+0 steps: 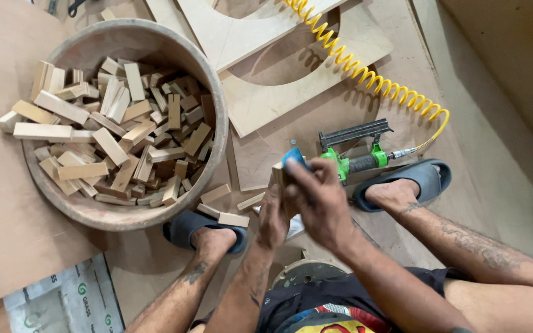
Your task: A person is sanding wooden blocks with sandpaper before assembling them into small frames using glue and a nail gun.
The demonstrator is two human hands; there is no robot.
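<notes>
a small wooden block (pixel 277 174) sits between your hands just ahead of your knees, its long axis roughly upright, held from below by your left hand (pixel 272 217), fingers closed round it. your right hand (pixel 321 198) presses a blue piece (pixel 293 157) onto its top, nearer of the two. the green nail gun (pixel 356 151) lies just beyond on the floor, the tub of wood offcuts (pixel 214 105) to the left.

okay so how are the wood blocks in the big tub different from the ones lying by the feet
The blocks in the round tub are many, heaped on one another and pointing all ways; the blocks on the floor are only a few, lying flat and apart between the dark slippers. The tub's pile includes long strips; the floor blocks look short. Both are pale, bare, rectangular offcuts.
</notes>
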